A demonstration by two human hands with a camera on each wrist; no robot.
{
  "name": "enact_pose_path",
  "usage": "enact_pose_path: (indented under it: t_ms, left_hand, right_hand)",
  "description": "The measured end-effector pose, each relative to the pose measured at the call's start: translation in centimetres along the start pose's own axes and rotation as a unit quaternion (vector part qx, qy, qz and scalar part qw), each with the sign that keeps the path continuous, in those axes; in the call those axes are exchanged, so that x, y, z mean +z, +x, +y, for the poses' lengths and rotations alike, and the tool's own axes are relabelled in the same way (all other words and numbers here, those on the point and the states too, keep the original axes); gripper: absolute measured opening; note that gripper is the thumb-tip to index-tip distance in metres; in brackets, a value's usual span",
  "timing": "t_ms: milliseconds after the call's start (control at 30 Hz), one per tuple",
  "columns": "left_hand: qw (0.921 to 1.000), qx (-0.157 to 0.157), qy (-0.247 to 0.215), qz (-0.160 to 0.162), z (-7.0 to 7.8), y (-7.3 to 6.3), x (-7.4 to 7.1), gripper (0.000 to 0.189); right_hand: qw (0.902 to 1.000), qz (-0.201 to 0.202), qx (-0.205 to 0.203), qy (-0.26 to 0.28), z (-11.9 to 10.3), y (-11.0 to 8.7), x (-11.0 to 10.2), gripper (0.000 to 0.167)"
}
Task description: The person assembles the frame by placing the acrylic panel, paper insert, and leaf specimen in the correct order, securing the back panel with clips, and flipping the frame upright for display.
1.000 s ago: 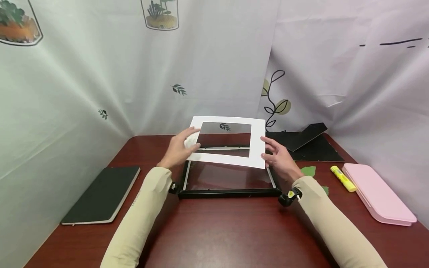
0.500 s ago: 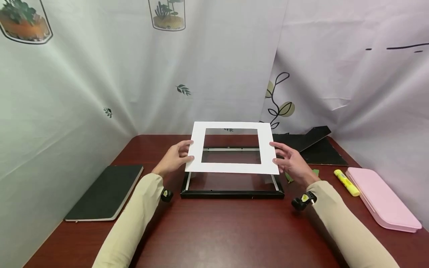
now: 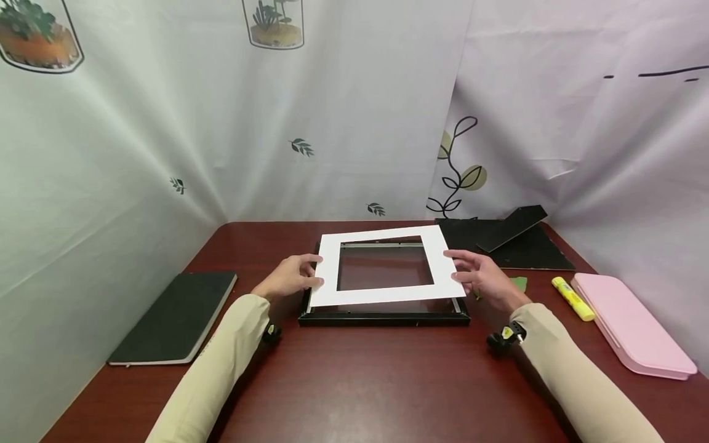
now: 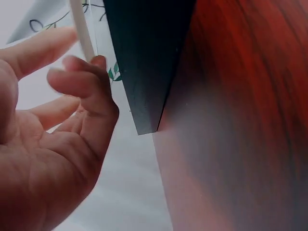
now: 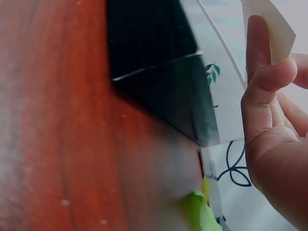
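A white picture mat [image 3: 388,296] with a rectangular opening is held between both hands, tilted slightly, its right end a bit higher. Beneath it the black picture frame [image 3: 383,320] lies on the table, a clear pane showing inside. My left hand [image 3: 288,275] pinches the mat's left edge between thumb and fingers. At the right edge, my right hand [image 3: 483,278] grips the mat the same way. In the left wrist view the mat's thin edge [image 4: 83,31] sits between the fingertips, above the frame's side [image 4: 144,62]. The right wrist view shows the mat's corner [image 5: 276,33] between thumb and fingers.
A black notebook [image 3: 174,317] lies at left. A black backing board [image 3: 460,232] with a raised stand flap [image 3: 515,227] lies at back right. Green leaves [image 3: 519,283], a yellow glue stick [image 3: 573,298] and a pink case [image 3: 631,323] are at right.
The left hand has shifted to the mat's left edge and grips it. Both hands have lowered the mat from a steeper tilt to just over the frame.
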State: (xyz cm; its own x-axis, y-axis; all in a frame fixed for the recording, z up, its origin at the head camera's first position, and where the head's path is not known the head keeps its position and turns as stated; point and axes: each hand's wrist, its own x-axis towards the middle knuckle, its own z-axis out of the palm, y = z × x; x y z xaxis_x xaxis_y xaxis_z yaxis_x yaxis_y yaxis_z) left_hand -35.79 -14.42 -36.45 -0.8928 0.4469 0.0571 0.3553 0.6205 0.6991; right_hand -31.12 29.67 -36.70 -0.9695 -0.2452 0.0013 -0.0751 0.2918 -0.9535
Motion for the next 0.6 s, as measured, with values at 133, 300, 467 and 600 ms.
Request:
enact_pose_path:
  t_ms: [133, 300, 467, 600]
  left_hand:
    - [0.9983, -0.007, 0.058, 0.0, 0.09, -0.1, 0.12, 0.056]
    - [0.9956, -0.007, 0.093, 0.003, 0.02, -0.2, -0.01, 0.049]
    - [0.9928, -0.021, 0.118, -0.002, -0.3, -0.35, -0.13, 0.05]
    - [0.9925, -0.028, 0.119, -0.012, -0.31, -0.43, -0.24, 0.054]
  right_hand:
    - [0.9999, 0.002, 0.004, -0.013, 0.32, -0.01, 0.26, 0.06]
    - [0.9997, 0.002, 0.005, -0.025, 0.66, -0.08, 0.47, 0.06]
    - [0.9995, 0.004, 0.004, -0.03, 0.87, 0.0, 0.62, 0.059]
    - [0.9991, 0.006, -0.003, -0.043, 0.84, 0.1, 0.64, 0.055]
